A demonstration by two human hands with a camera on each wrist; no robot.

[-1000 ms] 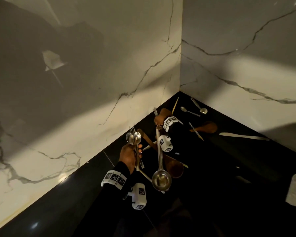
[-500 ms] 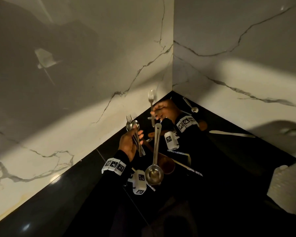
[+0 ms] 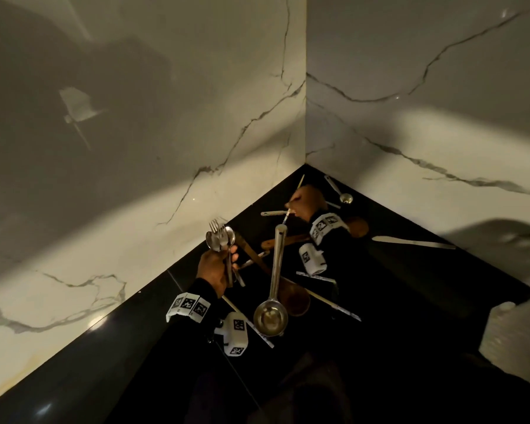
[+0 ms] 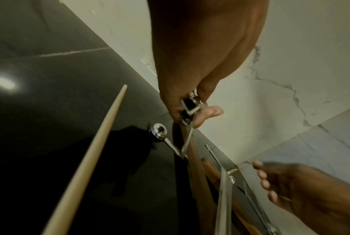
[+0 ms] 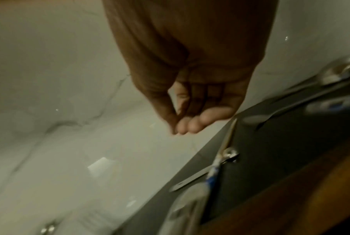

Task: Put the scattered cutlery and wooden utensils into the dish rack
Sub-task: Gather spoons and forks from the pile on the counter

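My left hand [image 3: 216, 269] grips a bundle of steel cutlery [image 3: 221, 238], a fork and two spoons with heads up; their handle ends [image 4: 190, 109] stick out under the fingers. My right hand [image 3: 306, 201] hovers low over the black counter near the corner. Its fingertips [image 5: 182, 128] are gathered loosely with nothing between them. Below them lie a flat steel handle [image 3: 273, 213] and a thin blue-tipped tool [image 5: 212, 171]. A steel ladle [image 3: 271, 316], a wooden spoon [image 3: 294, 298] and another wooden spoon [image 3: 358, 226] lie between my arms.
A small spoon [image 3: 344, 197] and a pale chopstick [image 3: 300, 180] lie by the marble walls in the corner. A long pale knife-like utensil [image 3: 410, 243] lies to the right. A pale object [image 3: 514, 328] stands at the right edge. A wooden stick [image 4: 89, 159] lies under my left wrist.
Half a second ago my right hand held a fork raised against the wall; now that hand is down by the counter without it. My left hand stays put with its bundle.
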